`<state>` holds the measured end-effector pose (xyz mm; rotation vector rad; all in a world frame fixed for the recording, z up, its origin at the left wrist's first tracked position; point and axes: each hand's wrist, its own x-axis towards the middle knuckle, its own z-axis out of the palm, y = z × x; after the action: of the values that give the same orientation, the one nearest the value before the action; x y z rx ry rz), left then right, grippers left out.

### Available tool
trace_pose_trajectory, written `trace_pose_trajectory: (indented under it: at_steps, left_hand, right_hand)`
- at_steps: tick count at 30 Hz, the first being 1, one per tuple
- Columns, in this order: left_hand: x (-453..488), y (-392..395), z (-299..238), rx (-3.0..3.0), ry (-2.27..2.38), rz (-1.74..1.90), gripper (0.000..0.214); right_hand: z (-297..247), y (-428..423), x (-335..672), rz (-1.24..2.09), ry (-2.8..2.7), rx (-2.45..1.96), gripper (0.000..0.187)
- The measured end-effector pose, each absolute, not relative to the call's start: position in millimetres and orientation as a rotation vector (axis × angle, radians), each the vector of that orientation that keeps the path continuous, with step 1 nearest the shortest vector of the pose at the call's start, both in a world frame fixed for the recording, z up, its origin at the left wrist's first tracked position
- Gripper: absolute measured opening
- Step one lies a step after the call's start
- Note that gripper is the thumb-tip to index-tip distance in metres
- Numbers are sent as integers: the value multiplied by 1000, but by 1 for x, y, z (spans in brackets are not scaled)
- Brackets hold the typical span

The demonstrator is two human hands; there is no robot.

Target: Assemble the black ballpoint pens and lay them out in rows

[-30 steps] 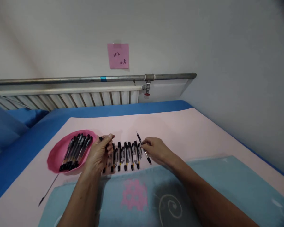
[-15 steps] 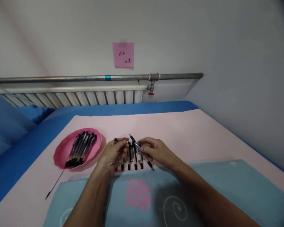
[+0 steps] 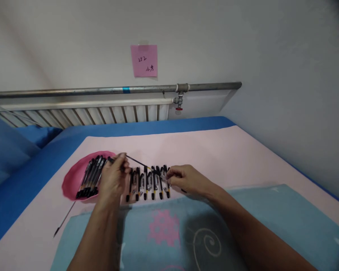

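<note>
L hand [image 3: 115, 171] is closed narrow, pinching one end of a thin refill [image 3: 137, 161]; a dark piece [image 3: 110, 160] juts from the same grip, type unclear. R hand [image 3: 188, 178] is closed on a barrel [image 3: 163, 177], above the right end of a row of pen parts [image 3: 145, 184] on the pink cloth [image 3: 203, 150]. Refill slants btwn the hands, its right end at the barrel; can't tell if it's going in or out.

To do it well: keep refill & barrel in one line, R hand steady, L hand moving straight, bc a thin refill could bend. Prob. best to stay clear of the row so nothing gets knocked.

Bowl [image 3: 69, 182] w/ pens [image 3: 92, 175] is left, beside L hand; a loose stick [image 3: 64, 220] lies nearer.

Writing: far-side note [image 3: 144, 61] reads "252", w/ handwritten chars. below, unsure which. No brand legible on the pens; marks too small.
</note>
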<state>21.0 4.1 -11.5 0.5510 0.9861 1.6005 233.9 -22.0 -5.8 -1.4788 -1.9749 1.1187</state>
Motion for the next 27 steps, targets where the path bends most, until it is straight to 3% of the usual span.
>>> trace_pose_trajectory:
  at_steps: [3,8,15,27]
  left_hand:
    - [3,9,-8,474,972,1690,17]
    - [6,8,-12,481,959,1554,13]
    - [20,3,-9,517,994,1492,14]
    - [25,0,-8,553,1008,1452,18]
  right_hand:
    - [-8,-13,243,904,-1957,-1740,18]
    - [-25,-4,245,827,-1912,-1956,21]
    - [-40,-3,239,653,-2036,-1953,24]
    - [-39,-5,237,639,-2096,-1918,30]
